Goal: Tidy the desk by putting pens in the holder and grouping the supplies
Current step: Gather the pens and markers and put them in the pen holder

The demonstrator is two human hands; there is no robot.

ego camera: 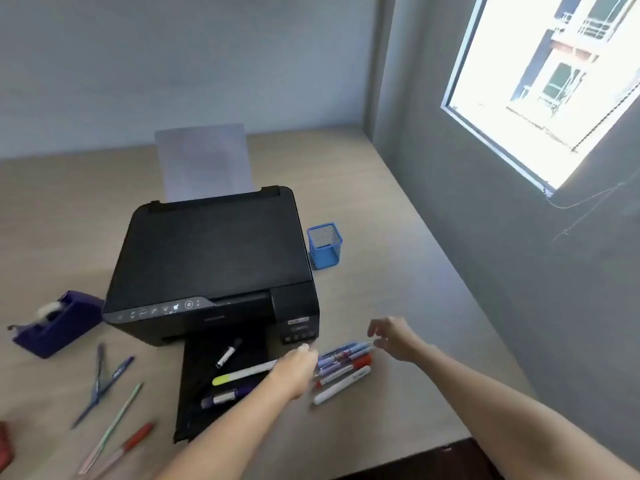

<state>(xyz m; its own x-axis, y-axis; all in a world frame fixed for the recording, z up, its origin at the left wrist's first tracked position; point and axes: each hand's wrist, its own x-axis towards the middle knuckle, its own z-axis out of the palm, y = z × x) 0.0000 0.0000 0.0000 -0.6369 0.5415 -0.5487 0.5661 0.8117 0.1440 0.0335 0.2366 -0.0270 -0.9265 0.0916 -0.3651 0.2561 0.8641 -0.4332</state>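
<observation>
A bunch of several pens and markers point(346, 365) lies on the desk in front of the printer's right corner. My left hand point(298, 368) rests on the bunch's left end, fingers curled; whether it grips them is unclear. My right hand point(394, 337) hovers just right of the bunch, fingers apart and holding nothing. The blue mesh holder point(325, 245) stands with nothing in it, to the right of the printer. A yellow highlighter point(242, 374), a black marker point(228, 353) and a purple marker point(221, 398) lie on the printer's output tray.
A black printer point(214, 258) with paper in its rear feed fills the desk's middle. A purple tape dispenser point(55, 322) sits at left, with several loose pens point(104, 382) in front of it. A red object point(5, 445) shows at the left edge. The wall with a window is close on the right.
</observation>
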